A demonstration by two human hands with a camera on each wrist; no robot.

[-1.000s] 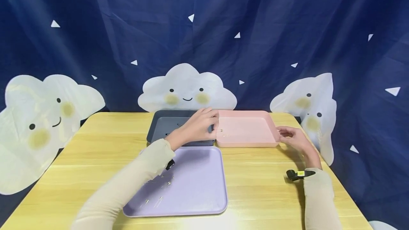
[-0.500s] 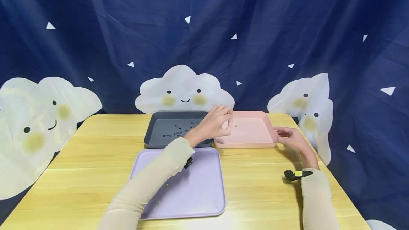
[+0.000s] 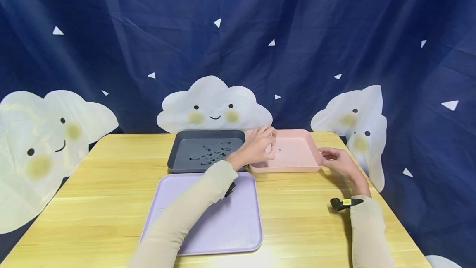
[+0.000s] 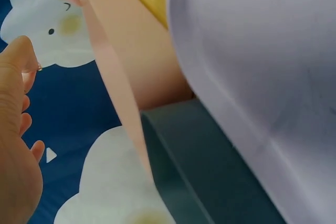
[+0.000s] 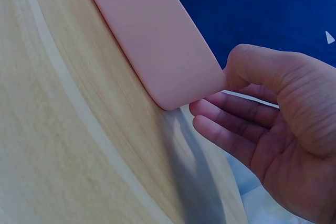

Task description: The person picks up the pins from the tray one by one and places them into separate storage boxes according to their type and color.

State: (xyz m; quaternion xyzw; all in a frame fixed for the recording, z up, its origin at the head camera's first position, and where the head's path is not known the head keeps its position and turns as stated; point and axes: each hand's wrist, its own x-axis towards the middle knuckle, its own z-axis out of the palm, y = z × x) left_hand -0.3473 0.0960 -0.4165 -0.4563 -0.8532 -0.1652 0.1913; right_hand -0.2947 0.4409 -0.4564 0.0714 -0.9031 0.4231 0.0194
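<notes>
Over the left part of the pink tray [image 3: 297, 168] is my left hand [image 3: 258, 146]. Its thumb and index finger pinch a small gold safety pin [image 4: 39, 67], of which only a bit shows at the fingertips in the left wrist view. My right hand [image 5: 283, 114] holds the pink tray at its right side, thumb against the wall and the other fingers loosely bent below. Several black safety pins [image 3: 206, 155] lie in the dark grey tray [image 3: 182, 144] to the left. In front sits the lilac tray [image 3: 238, 226], partly covered by my left sleeve.
The trays stand on a wooden table [image 3: 297, 218], the grey and pink ones side by side at its far edge. Behind hangs a dark blue curtain [image 3: 238, 32] with white clouds. A pale pin [image 3: 161, 210] shows beside my left sleeve on the lilac tray.
My left hand has moved right, from the border between the grey and pink trays to over the pink one, uncovering the black pins. My right hand has stayed at the tray's side.
</notes>
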